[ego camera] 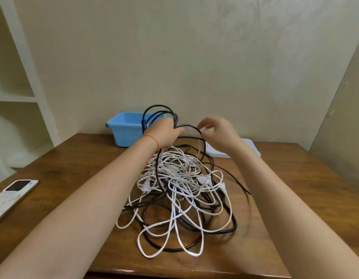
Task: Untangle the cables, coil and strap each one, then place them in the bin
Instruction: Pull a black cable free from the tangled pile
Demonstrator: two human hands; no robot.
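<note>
Left hand (164,133) fingers curl round gathered loops of thin black round cable (160,111), raised above the heap; right hand (216,133) pinches the next black turn between thumb and fingertips. Tangled heap of white flat cables (174,178) lies on the brown wooden table (74,162), just in front of both hands. I judge: feed turns slowly, equal size, freeing snags first. Light-blue plastic bin (124,127) sits behind the heap; contents mostly hidden, cannot tell.

Home rm; patterned wallpaper (255,47); white shelf unit (19,77); wood table (84,158) w/ remote (13,196)
</note>
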